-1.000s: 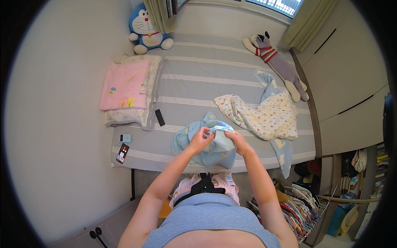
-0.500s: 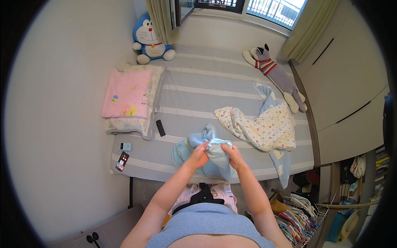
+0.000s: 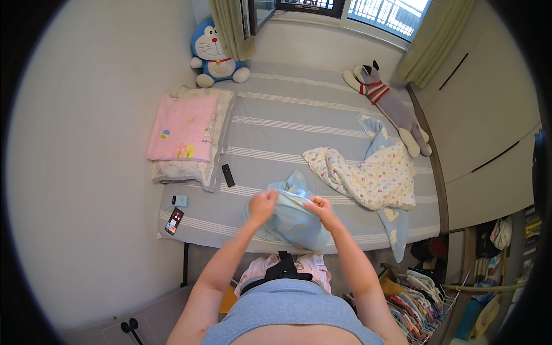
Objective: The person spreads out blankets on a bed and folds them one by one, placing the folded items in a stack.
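Observation:
A light blue blanket (image 3: 292, 223), thin and crumpled, lies over the near edge of the bed right in front of me. My left hand (image 3: 263, 207), smeared a little by motion, is closed on its upper left edge. Thumb and fingers of my right hand (image 3: 322, 212) pinch the same edge farther right, so the cloth is stretched between both hands. To the right, a white patterned blanket (image 3: 376, 178) lies rumpled over a blue blanket with white shapes (image 3: 393, 233).
On the bed's left lie a folded pink blanket (image 3: 184, 126) on a pillow (image 3: 178, 171), a black remote (image 3: 228, 175), a light blue device (image 3: 180, 200) and a phone (image 3: 174, 221). A blue plush toy (image 3: 221, 69) and a grey plush dog (image 3: 397, 112) are farther back. Hanging clothes (image 3: 414, 302) stand lower right.
My left hand has moved left and slightly up, away from my right hand. The blanket's edge, bunched between the hands before, is now spread wider. The whole view has shifted slightly.

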Demonstrator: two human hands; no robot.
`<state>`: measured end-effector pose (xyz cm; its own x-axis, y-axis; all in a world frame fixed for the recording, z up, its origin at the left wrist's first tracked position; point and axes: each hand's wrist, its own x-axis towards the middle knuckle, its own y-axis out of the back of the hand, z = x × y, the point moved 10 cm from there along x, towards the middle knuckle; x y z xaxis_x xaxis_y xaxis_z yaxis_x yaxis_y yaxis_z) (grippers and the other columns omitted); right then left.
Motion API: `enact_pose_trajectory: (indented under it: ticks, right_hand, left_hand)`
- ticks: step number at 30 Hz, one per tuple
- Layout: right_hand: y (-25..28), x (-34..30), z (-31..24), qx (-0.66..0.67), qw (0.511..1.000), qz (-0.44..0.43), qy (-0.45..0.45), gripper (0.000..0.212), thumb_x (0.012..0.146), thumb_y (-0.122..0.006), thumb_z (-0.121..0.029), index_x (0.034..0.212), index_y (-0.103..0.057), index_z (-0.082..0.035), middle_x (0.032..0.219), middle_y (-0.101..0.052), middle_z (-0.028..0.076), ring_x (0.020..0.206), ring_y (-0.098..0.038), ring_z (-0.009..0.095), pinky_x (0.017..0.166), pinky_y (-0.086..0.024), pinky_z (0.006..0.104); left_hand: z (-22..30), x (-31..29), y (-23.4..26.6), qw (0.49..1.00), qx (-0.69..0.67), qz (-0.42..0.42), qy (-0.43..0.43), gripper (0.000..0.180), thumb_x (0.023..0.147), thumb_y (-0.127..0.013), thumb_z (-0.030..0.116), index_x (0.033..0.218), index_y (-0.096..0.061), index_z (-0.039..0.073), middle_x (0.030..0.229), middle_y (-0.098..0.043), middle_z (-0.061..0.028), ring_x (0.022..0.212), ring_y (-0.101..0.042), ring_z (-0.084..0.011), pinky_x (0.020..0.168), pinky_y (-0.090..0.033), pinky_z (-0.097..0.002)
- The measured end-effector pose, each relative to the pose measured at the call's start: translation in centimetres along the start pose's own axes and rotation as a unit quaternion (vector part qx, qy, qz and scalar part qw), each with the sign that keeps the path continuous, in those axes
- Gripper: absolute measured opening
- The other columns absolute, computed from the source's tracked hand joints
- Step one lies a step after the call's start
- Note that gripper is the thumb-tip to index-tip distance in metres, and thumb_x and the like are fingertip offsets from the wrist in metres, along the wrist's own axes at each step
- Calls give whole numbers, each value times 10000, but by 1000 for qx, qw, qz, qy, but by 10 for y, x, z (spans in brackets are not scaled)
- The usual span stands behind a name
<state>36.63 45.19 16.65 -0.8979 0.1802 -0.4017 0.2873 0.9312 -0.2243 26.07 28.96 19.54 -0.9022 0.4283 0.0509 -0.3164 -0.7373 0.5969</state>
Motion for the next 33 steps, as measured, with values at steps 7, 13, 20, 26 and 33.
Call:
enact_pose_trajectory:
  ticks: [7,13,20,26,33]
  right_hand:
    - [0,-18,-3,-288,938,-191,-32,205,691,-658,-239,764,-562,-73,684,-498,-55,623,-428,31,553,-338,185]
    - [69,-13,14,-354,928,-105,-59,291,704,-619,-303,786,-589,-26,689,-521,-25,651,-450,76,600,-372,221]
    - [6,14,13,-213,977,-9,-33,283,774,-523,-277,861,-584,-15,741,-525,-43,676,-435,63,599,-358,217]
    - [-40,22,-16,-144,982,-20,121,194,709,-450,-158,779,-574,-25,605,-533,2,542,-491,127,498,-371,277]
    - [-14,5,-51,-496,791,178,311,101,627,-498,-59,671,-589,-62,629,-550,150,551,-539,260,506,-409,327]
  left_hand:
    - [-117,54,139,968,77,212,105,247,815,-438,284,849,-588,91,725,-583,-152,677,-559,-317,567,-419,-394]
    - [-199,31,228,903,159,323,233,222,791,-469,251,851,-596,80,785,-593,-144,743,-555,-317,611,-425,-400]
    - [-59,31,58,998,-15,40,-52,511,699,-592,156,1156,-401,29,1134,-453,-162,1085,-400,-295,924,-303,-353]
    - [42,-8,-28,965,-159,-188,-90,455,729,-609,252,1095,-471,19,1019,-533,-133,935,-510,-220,811,-382,-297]
    - [50,-17,-17,886,-381,-264,19,306,694,-664,202,922,-556,28,825,-566,1,762,-498,-74,662,-416,-240]
